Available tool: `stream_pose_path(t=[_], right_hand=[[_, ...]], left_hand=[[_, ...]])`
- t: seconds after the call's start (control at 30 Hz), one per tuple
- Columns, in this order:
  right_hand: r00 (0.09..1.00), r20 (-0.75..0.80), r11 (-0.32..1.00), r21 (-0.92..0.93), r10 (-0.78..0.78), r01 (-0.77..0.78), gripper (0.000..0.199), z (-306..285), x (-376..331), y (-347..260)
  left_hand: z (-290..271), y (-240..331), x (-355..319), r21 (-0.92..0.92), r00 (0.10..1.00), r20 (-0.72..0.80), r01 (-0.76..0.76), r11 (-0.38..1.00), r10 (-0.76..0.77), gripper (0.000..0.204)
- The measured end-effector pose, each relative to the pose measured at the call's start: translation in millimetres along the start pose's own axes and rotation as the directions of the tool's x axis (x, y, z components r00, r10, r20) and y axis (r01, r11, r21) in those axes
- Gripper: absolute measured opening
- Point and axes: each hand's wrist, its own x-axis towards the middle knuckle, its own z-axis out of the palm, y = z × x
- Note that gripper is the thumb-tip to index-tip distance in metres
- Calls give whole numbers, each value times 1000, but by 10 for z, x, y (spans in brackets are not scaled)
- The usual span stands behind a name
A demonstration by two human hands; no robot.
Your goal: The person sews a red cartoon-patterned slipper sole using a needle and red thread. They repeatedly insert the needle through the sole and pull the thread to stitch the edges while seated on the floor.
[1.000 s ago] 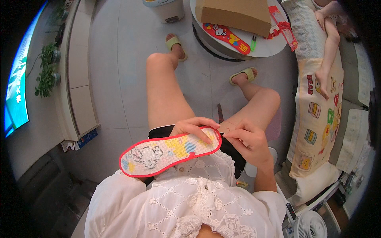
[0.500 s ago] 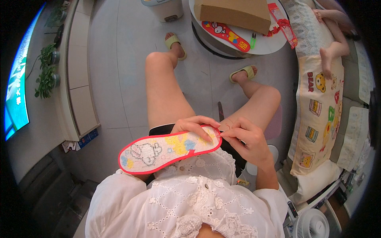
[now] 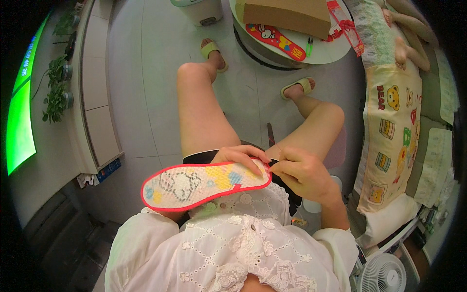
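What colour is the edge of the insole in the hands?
Red, best seen in the head view around the insole.

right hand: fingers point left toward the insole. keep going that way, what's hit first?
The right hand points at the insole end; its fingertips already pinch there. Going on, it probably meets the left hand next, though depth is unclear.

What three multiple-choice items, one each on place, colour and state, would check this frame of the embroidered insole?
1. Where is the embroidered insole? A on the floor; B held over the lap; C on the sofa.
2. What colour is its edge binding? A red; B blue; C black.
3. How is the right hand set? A flat and open; B in a fist away from the insole; C fingertips pinched at the insole's end.
Answers: B, the left hand grips it above the thighs; A, a red rim runs all around; C, the fingertips meet at its right end.
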Motion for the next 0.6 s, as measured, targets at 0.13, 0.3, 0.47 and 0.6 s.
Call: stream_pose_path(t=[0.13, 0.3, 0.47, 0.6], right_hand=[[987, 157, 977, 213, -41, 7, 13, -82, 29, 181], [983, 181, 705, 700, -20, -114, 10, 157, -35, 565], [953, 65, 347, 922, 296, -171, 13, 649, -191, 678], [930, 75, 269, 946, 360, -181, 26, 653, -202, 667]], left_hand=[[122, 39, 43, 58, 984, -90, 158, 986, -152, 26], [482, 250, 181, -494, 715, -353, 405, 769, -603, 25], [432, 256, 193, -504, 660, -416, 406, 763, -626, 31], [395, 235, 195, -472, 636, -485, 389, 791, -601, 33]])
